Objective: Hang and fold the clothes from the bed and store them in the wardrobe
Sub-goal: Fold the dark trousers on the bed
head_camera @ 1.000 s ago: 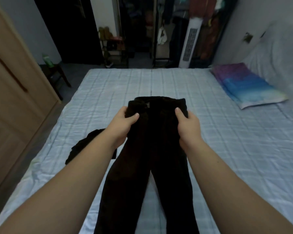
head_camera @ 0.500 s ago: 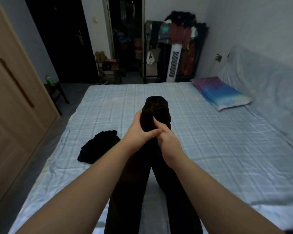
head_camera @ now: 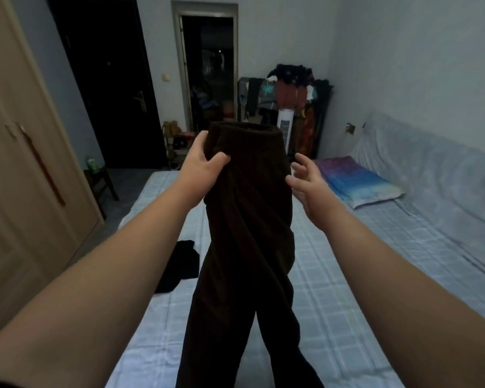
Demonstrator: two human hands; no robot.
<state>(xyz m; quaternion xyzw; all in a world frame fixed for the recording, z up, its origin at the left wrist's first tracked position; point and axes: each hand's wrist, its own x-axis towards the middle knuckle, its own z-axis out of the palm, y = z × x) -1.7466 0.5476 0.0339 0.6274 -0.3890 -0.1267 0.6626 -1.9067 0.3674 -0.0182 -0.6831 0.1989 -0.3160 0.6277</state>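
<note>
Dark brown trousers (head_camera: pixel 249 219) hang in the air above the bed (head_camera: pixel 333 275), folded lengthwise, waistband up and legs trailing down toward me. My left hand (head_camera: pixel 205 166) grips the waistband at its left edge. Beside the right edge of the trousers my right hand (head_camera: pixel 305 180) hovers with fingers spread, holding nothing. A second black garment (head_camera: pixel 179 264) lies crumpled on the bed at the left. The wooden wardrobe (head_camera: pixel 17 177) stands along the left wall with its doors closed.
A blue and purple pillow (head_camera: pixel 356 183) lies at the bed's right side against a covered headboard. Beyond the bed are a loaded clothes rack (head_camera: pixel 291 91), a white tower fan (head_camera: pixel 284 130), a dark door and an open doorway. A small stool stands left of the bed.
The trousers were lifted off the bed and their two sides brought together. My right hand let go of the waistband and opened. The view tilted upward.
</note>
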